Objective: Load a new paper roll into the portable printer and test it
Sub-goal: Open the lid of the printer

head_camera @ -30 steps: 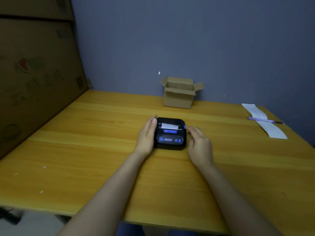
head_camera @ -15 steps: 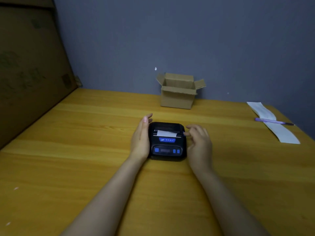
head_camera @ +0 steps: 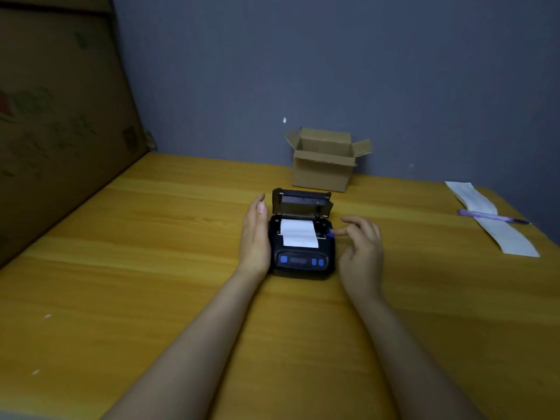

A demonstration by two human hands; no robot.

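Note:
A small black portable printer (head_camera: 303,262) with blue buttons sits mid-table. Its lid (head_camera: 301,203) stands open and tilted back. A white paper roll (head_camera: 298,234) lies in the bay, its loose end draped toward the front. My left hand (head_camera: 254,237) rests flat against the printer's left side, fingers straight. My right hand (head_camera: 360,244) hovers just right of the printer, fingers loosely curled, with a fingertip at the blue latch (head_camera: 331,234) on the right edge. Neither hand holds anything.
An open cardboard box (head_camera: 324,165) stands behind the printer by the grey wall. A white paper strip (head_camera: 491,219) with a purple pen (head_camera: 491,216) across it lies at the far right. A large cardboard panel (head_camera: 54,122) leans along the wooden table's (head_camera: 151,268) left side.
The printer's lid has sprung open, exposing the paper roll. My right hand has drawn slightly away from the printer's right side. My left hand stays against the left side.

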